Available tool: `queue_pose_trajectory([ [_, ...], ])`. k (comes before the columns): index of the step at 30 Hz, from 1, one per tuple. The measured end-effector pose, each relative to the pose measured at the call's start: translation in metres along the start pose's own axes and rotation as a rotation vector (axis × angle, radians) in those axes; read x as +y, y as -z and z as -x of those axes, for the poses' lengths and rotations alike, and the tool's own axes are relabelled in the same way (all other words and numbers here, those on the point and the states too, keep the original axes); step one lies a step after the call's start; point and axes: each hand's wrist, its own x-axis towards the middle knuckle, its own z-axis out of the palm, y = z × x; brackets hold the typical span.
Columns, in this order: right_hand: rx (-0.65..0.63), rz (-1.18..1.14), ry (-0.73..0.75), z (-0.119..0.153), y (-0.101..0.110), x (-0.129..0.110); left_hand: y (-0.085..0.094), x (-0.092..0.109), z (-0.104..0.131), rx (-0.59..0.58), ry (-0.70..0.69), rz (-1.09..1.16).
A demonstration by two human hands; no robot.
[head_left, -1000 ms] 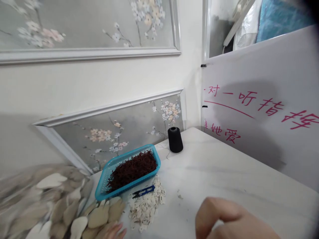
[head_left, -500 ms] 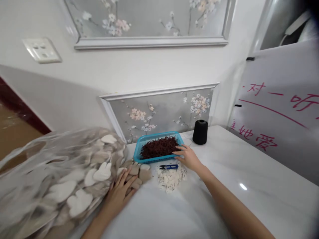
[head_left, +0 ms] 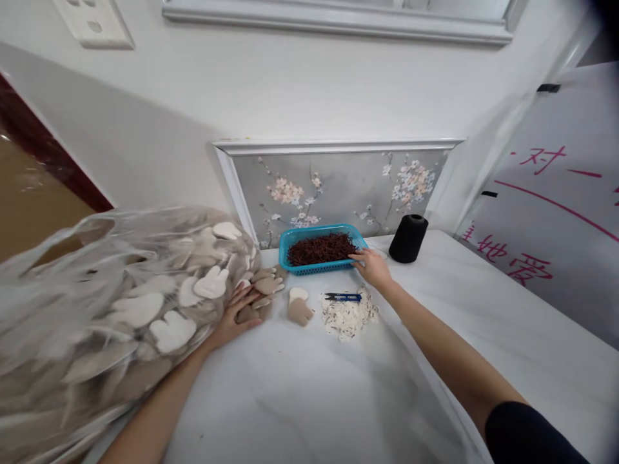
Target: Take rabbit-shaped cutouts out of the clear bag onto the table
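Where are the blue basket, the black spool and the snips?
basket [head_left: 289, 237]: head view, on its left rim.
spool [head_left: 407, 239]: head view, on its side wall.
snips [head_left: 344, 297]: head view, on the blue handle.

Basket [head_left: 296, 237] behind snips [head_left: 342, 297] — spool [head_left: 408, 238] rightward

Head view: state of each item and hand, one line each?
Tray: upright, full of dark red strands.
Bag: on its side, mouth open, pieces spilling.
Snips: lying on white scrap pile.
Spool: upright.
Left hand: open, flat on spilled pieces.
Right hand: open, fingers at tray edge.
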Motion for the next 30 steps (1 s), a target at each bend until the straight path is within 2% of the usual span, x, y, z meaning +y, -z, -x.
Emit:
queue_pose_trajectory([
  [2,0.037,0.042,-0.021,0.002,0.007,-0.005,0.002,-0.015,-0.007,0.007,-0.001,0.003],
  [5,0.097,0.048,0.081,0.02,0.015,-0.022,0.006,-0.028,-0.02,0.022,0.028,-0.001],
  [7,0.013,0.011,0.15,0.037,0.015,-0.032,0.007,-0.026,-0.026,0.04,0.06,0.0],
  [9,-0.116,-0.042,0.13,0.054,0.01,-0.036,0.006,-0.013,-0.028,0.04,0.093,-0.009],
  [11,-0.184,-0.091,0.08,0.065,0.004,-0.034,0.002,0.009,-0.025,-0.012,0.107,-0.022],
  [14,-0.194,-0.124,0.045,0.072,-0.002,-0.025,-0.006,0.048,-0.018,-0.128,0.09,-0.032],
  [16,-0.191,-0.126,0.052,0.074,-0.003,-0.02,-0.009,0.071,-0.015,-0.157,0.11,-0.047],
  [18,-0.181,-0.117,0.08,0.076,-0.002,-0.018,-0.009,0.089,-0.017,-0.106,0.176,-0.073],
  [21,-0.152,-0.1,0.114,0.078,-0.001,-0.02,-0.006,0.111,-0.028,0.056,0.25,-0.118],
  [23,-0.122,-0.095,0.112,0.077,0.0,-0.023,-0.005,0.125,-0.037,0.035,0.181,-0.132],
  [27,-0.016,-0.094,0.007,0.071,0.01,-0.019,-0.014,0.148,-0.047,-0.226,-0.041,-0.133],
  [30,0.038,-0.074,-0.1,0.073,0.024,0.0,-0.026,0.153,-0.048,-0.213,-0.064,-0.141],
])
